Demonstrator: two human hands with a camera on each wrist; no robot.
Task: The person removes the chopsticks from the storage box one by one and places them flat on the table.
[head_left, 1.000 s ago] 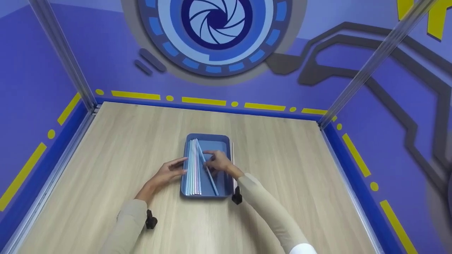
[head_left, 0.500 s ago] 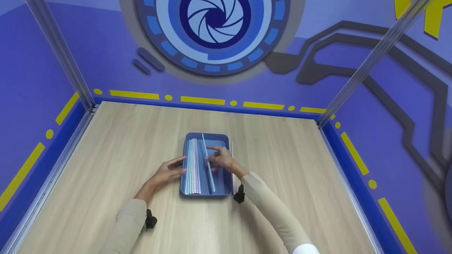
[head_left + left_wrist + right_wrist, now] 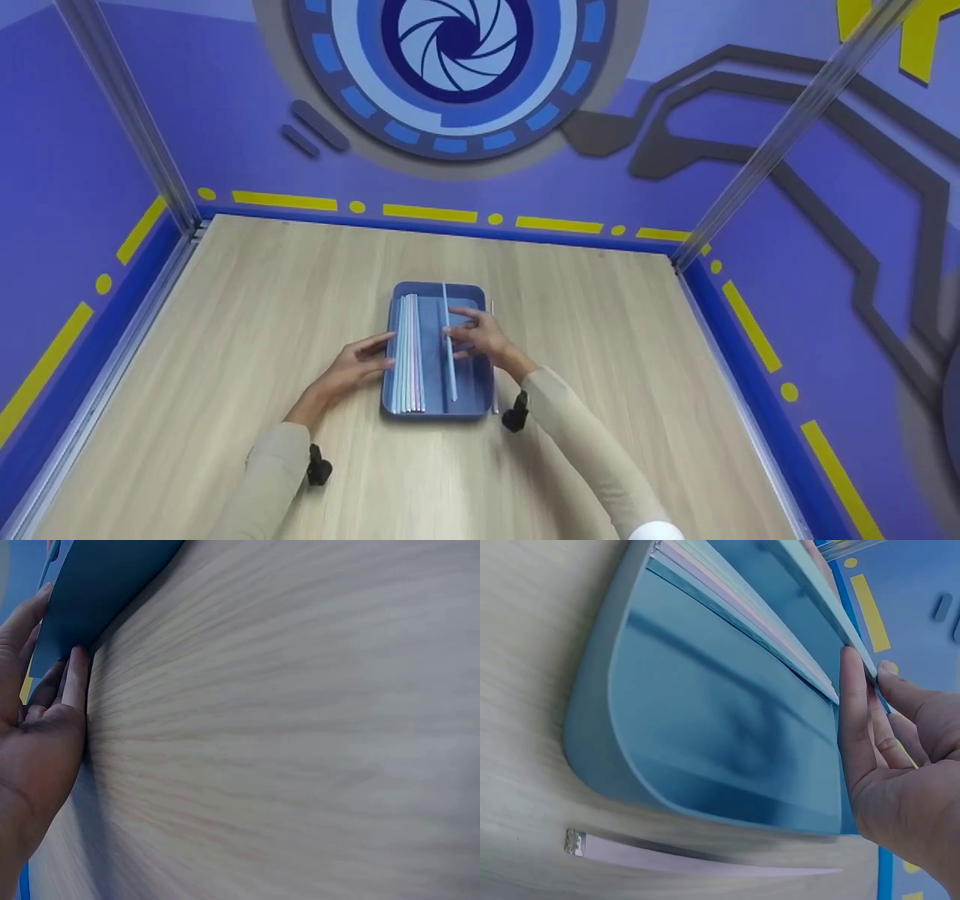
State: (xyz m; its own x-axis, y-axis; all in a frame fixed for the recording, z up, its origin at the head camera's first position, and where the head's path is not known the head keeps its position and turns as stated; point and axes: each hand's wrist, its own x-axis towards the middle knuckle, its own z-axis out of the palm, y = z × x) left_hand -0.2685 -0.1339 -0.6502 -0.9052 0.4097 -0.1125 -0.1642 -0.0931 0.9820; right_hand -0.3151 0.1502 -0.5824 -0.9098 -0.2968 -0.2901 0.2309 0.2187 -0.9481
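Change vs 1 sec ago: pale blue stick, then slanting w/ far end at row of sticks, now lies apart from that row, over approx centre of tray and apparently raised, so judged separated for individual handling. R hand pinches it btwn thumb and fingers; L hand, apart from R, has fingers extended at tray's L wall. Long axis runs approx parallel to tray's long sides, far end twd back wall; which end is tip, cannot tell.

Pale-blue stick, slate-blue tray
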